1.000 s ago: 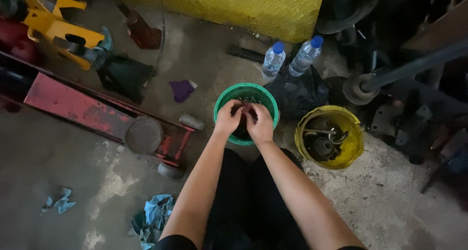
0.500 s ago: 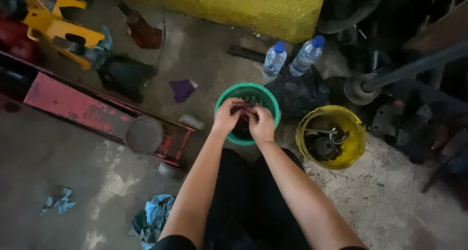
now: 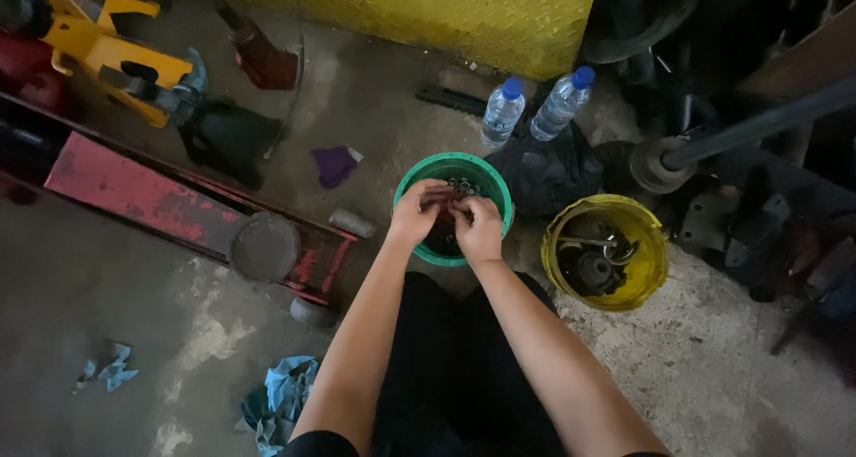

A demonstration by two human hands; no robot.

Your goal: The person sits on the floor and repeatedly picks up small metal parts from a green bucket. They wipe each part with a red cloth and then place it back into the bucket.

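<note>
Head view | left hand [image 3: 417,211] and right hand [image 3: 479,228] curled together over green bucket [image 3: 410,177] | grip contents unclear

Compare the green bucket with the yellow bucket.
The green plastic bucket sits directly under both hands, left hand and right hand, holding small dark parts. The yellow plastic bucket stands untouched to its right, holding larger metal pieces. Both are round, open-topped and on the concrete floor.

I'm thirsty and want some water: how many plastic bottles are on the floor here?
2: both stand side by side behind the green bucket, left bottle, right bottle. More may be hidden.
</note>
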